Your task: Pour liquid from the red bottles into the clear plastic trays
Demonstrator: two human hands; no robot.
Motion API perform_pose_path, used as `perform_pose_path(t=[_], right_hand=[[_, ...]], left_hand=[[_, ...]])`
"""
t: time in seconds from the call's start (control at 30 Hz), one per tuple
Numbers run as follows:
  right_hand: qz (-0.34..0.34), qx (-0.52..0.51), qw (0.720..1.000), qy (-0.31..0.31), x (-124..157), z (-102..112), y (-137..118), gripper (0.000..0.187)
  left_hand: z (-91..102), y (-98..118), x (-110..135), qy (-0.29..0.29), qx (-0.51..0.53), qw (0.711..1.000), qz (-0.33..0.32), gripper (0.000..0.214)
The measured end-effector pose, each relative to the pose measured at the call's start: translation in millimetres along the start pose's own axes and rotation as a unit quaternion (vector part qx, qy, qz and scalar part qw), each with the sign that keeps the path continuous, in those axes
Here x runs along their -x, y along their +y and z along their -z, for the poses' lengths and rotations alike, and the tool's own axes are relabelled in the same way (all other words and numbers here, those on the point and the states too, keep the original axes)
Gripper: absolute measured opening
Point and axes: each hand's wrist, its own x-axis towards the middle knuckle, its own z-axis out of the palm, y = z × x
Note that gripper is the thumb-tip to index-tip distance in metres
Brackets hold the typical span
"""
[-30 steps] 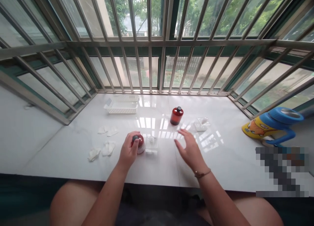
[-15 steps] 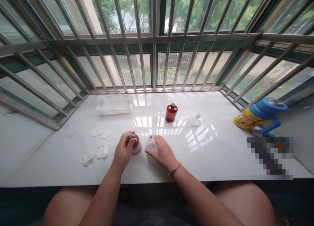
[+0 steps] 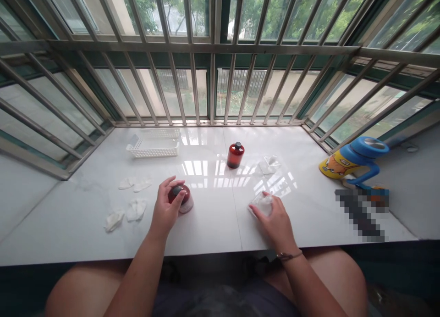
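Observation:
My left hand (image 3: 167,208) is wrapped round a dark red bottle (image 3: 186,204) with a black cap, upright on the white tabletop. In my right hand (image 3: 277,219) is a small clear container (image 3: 261,203), held between thumb and fingers over the table's right half. What the container holds, if anything, I cannot make out. A second red bottle (image 3: 235,156) with a black cap stands farther back, between the two hands. Behind my right hand lies another clear container (image 3: 270,164), apart from it.
A white perforated basket (image 3: 153,150) sits at the back left. Several crumpled white tissues (image 3: 136,210) lie left of my left hand. A blue and yellow water bottle (image 3: 343,161) rests at the right, beside a blurred-out patch. Metal bars (image 3: 199,87) close off the back.
My right hand has moved to the right with the clear container, away from the left hand's bottle. My left hand keeps hold of its bottle. The view has shifted slightly.

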Motion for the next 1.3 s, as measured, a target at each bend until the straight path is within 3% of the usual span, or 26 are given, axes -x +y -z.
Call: perform_pose_path(t=[0.13,0.3,0.5,0.67,0.8,0.9,1.3], right_hand=[[-0.028,0.063,0.996,0.065,-16.9,13.0,27.3,0.07],[0.011,0.114,0.991,0.075,-21.1,11.5,41.4,0.072],[0.023,0.125,0.988,0.084,-17.9,5.9,45.5,0.072],[0.02,0.125,0.989,0.082,-17.6,5.8,47.1,0.076],[0.024,0.127,0.988,0.085,-17.4,6.2,46.3,0.079],[0.025,0.132,0.987,0.088,-17.5,6.0,45.9,0.08],[0.031,0.139,0.986,0.087,-18.0,5.8,48.0,0.082]], left_hand=[[1.3,1.7,-0.1,-0.021,-0.008,1.0,-0.001,0.042],[-3.1,-1.4,-0.1,0.002,0.089,0.996,0.024,0.041],[-0.8,-3.5,-0.8,-0.012,0.055,0.998,0.028,0.043],[-0.2,-3.9,-1.7,0.0,0.119,0.992,0.041,0.047],[-0.7,-3.5,-1.3,-0.008,0.071,0.997,0.035,0.045],[-1.9,-4.3,-0.8,-0.002,0.099,0.995,0.031,0.041],[0.7,-11.7,1.8,-0.034,0.036,0.999,0.014,0.068]])
